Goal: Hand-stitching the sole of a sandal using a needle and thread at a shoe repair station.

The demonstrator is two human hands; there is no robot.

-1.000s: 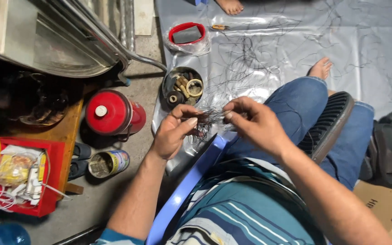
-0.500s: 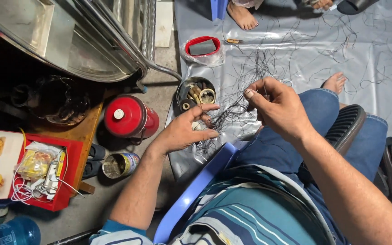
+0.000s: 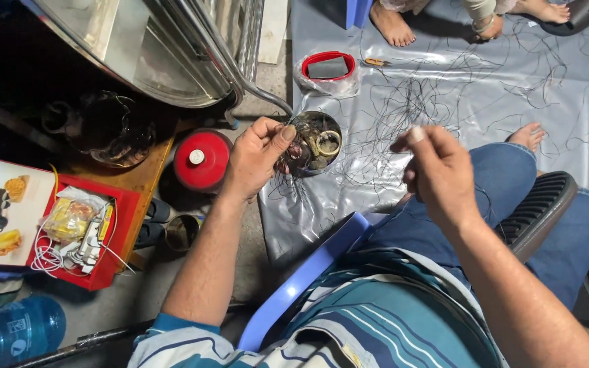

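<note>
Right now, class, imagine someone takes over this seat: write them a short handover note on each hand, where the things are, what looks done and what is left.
Left hand: pinching a tangled clump of thin dark wire, held at the rim of the round metal bowl of small parts.
Right hand: raised over the knee, thumb and finger pinched; whether it holds a strand is too fine to tell.
Loose dark wire strands lie spread across the grey plastic sheet.
Done: one clump gathered.
Left: most strands remain scattered on the sheet.

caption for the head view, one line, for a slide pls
Seated person's left hand grips a clump of thin dark wire beside a round tin; right hand is raised, fingers pinched.
</note>
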